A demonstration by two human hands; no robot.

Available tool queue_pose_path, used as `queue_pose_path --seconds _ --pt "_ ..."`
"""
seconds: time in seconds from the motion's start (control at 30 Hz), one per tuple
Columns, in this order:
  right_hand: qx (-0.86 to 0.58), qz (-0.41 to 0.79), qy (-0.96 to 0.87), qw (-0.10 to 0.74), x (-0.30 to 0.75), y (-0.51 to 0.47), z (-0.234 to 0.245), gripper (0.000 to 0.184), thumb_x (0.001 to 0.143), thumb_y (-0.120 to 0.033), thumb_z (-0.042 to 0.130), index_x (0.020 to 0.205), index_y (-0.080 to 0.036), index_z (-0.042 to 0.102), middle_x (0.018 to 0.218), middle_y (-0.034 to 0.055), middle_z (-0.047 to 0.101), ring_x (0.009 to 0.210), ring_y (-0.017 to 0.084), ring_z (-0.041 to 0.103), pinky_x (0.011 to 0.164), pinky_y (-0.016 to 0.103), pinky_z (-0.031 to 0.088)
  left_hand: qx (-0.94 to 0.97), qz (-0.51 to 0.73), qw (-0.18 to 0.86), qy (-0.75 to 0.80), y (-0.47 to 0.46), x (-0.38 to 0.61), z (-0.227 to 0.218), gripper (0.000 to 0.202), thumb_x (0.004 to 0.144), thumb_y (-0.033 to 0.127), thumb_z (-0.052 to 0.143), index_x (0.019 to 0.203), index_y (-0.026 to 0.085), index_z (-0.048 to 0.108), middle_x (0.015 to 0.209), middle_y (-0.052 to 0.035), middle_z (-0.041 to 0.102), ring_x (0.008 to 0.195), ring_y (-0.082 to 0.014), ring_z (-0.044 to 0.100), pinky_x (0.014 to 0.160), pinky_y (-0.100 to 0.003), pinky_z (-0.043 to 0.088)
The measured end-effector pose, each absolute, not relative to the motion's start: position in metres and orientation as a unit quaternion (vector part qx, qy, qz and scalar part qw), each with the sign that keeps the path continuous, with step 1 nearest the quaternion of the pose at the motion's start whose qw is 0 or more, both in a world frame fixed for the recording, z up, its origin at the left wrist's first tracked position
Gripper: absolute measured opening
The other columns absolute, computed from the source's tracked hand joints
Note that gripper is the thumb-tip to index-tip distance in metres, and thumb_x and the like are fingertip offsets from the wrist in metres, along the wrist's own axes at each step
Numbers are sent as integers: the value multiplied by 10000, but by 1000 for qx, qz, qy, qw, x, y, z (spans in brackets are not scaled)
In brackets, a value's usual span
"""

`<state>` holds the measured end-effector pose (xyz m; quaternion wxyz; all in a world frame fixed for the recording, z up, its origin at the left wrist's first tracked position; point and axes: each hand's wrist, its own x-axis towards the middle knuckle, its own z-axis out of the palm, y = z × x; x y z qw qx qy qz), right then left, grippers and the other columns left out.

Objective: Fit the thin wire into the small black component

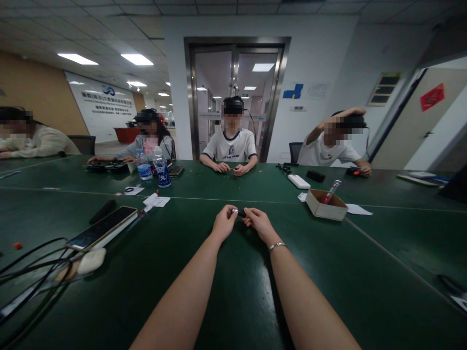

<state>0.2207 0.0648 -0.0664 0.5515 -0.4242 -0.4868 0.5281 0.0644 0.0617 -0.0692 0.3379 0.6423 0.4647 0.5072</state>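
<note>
Both my hands meet over the dark green table (pixel 233 291), a little beyond its middle seam. My left hand (pixel 224 222) is closed in a pinch on one end of a small dark part with a silvery tip (pixel 240 212). My right hand (pixel 257 221), a thin bracelet on its wrist, pinches the other end. The part is too small to make out further. Both forearms stretch forward just above the tabletop.
A phone on a white power bank (pixel 102 228) and black cables (pixel 29 267) lie at the left. A small cardboard box (pixel 326 204) with a red-capped tube stands at the right. Two water bottles (pixel 156 167) stand further back. Several people sit across the table.
</note>
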Motion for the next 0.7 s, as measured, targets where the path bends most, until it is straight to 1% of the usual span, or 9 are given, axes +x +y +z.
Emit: queue_pose_path --seconds 0.1,0.23,0.33,0.4,0.43,0.47,0.57,0.6,0.7 --pt "-432 523 -488 549 221 64 -66 503 580 -587 792 694 -125 629 591 54 618 504 104 535 447 193 418 652 512 335 448 57 65 -63 175 821 128 534 961 210 600 914 -20 636 826 -152 584 764 -275 453" --pt "-431 524 -490 547 220 63 -65 492 596 -586 784 693 -131 624 598 57 619 499 109 536 441 202 414 653 530 343 419 57 66 -62 241 761 49 535 951 189 589 986 -41 629 887 -154 593 813 -277 462" --pt "-430 527 -488 546 220 63 -65 502 581 -590 789 695 -128 628 600 57 619 499 107 535 450 202 420 631 531 346 448 61 67 -67 233 781 167 588 1012 189 567 982 -51 622 842 -153 594 767 -272 467" --pt "-432 527 -490 545 220 63 -65 508 568 -590 796 691 -126 629 596 55 618 502 104 536 454 198 423 619 516 344 483 62 67 -69 248 835 299 557 1062 199 550 880 -40 619 754 -151 584 702 -270 461" --pt "-432 526 -492 543 219 64 -65 508 564 -585 800 696 -125 633 597 54 619 506 104 537 456 196 425 619 508 340 494 62 67 -69 255 855 326 528 1078 205 545 832 -30 611 719 -148 575 680 -268 453" --pt "-431 526 -493 542 220 64 -65 506 564 -580 803 705 -124 636 598 53 621 510 104 539 458 195 426 622 505 335 496 63 67 -69 254 862 319 513 1089 208 541 813 -25 604 702 -143 567 673 -265 446" --pt "-426 530 -495 541 220 63 -64 496 573 -564 806 727 -121 643 602 52 625 514 103 542 459 192 427 625 514 333 484 63 67 -68 253 838 241 519 1088 206 543 887 -30 601 714 -127 559 673 -246 438" --pt "-423 533 -495 541 220 63 -64 494 575 -558 808 736 -119 645 605 53 626 514 103 543 458 191 426 620 514 346 481 63 67 -68 231 847 254 504 1067 200 551 886 -31 599 704 -124 556 653 -240 436" --pt "-413 543 -499 534 221 62 -64 486 576 -528 821 773 -116 657 615 51 632 514 100 542 455 187 426 608 508 373 482 64 66 -68 218 888 332 441 987 190 574 774 -15 581 654 -124 541 589 -223 415"
